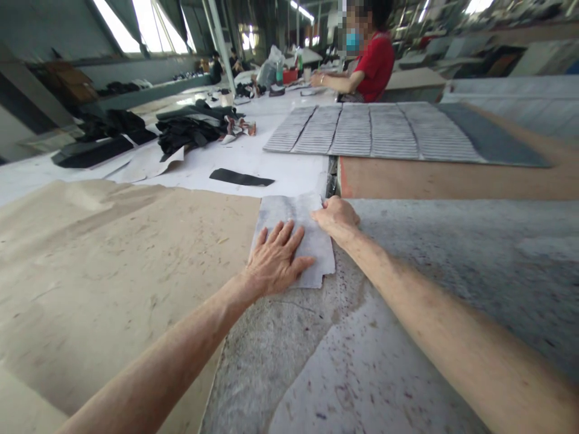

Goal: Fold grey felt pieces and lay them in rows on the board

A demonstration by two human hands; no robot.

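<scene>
A small light-grey sheet (312,265), notched at its lower right corner, lies flat on the worktable. I cannot tell whether it is cloth or paper. My left hand (277,256) rests flat on it with fingers spread. At the sheet's upper right edge, my right hand (338,216) is closed, thumb and fingers pinching that edge. Brown paper (136,259) lies to the left, its edge reaching the sheet. Beneath and to the right spreads a worn grey table covering (434,259).
Beyond the sheet lies a black strip (242,178). Dark fabric pieces (194,126) are heaped farther back left. A board with rows of grey strips (375,132) lies at the back right. A masked person in a red shirt (377,66) works at the far side.
</scene>
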